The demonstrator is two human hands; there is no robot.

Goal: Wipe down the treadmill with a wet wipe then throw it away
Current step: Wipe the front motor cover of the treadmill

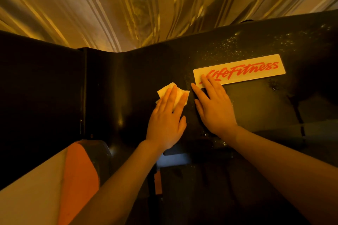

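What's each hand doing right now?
Left hand: open, flat fingers pressing the wet wipe onto the treadmill.
Right hand: open, flat on the treadmill, fingertips on the logo plate.

Dim amber light fills the room; behind, a blurred curtain hangs in long shiny folds.

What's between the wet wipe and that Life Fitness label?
In the head view, only a narrow stretch of the treadmill's black cover separates the wet wipe from the label. The right hand reaches into it, fingers overlapping the label.
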